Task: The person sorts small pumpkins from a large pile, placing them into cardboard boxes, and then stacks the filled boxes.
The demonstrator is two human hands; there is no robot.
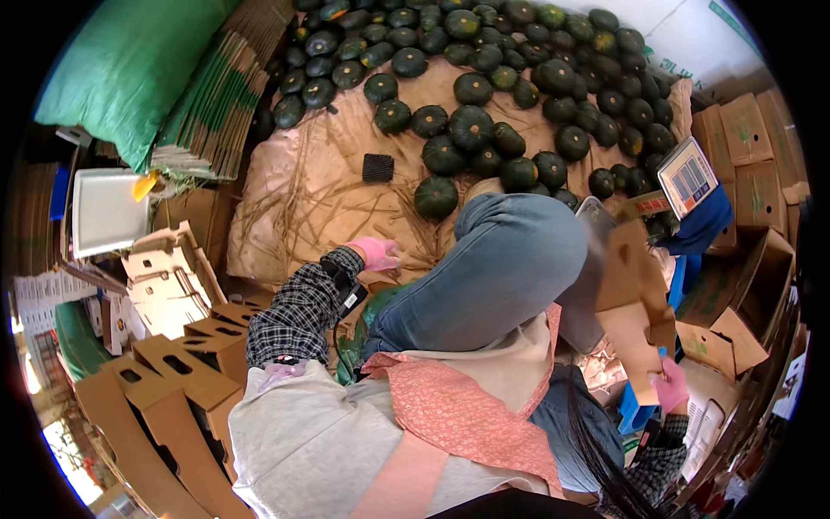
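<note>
My left hand, in a pink glove, hovers over the brown sheet beside my bent knee. It holds nothing that I can see, and its fingers are partly spread. Ahead of it lie many dark green squashes, the nearest single one beside my knee. A small black mesh piece rests on the sheet. At the right, my right hand, also pink-gloved, grips the edge of an open cardboard box; a small blue thing shows by its fingers.
A digital scale stands at the right, near stacked cartons. Cardboard boxes line the lower left. Flattened cartons and a green sack are at the upper left. A white tray stands below them.
</note>
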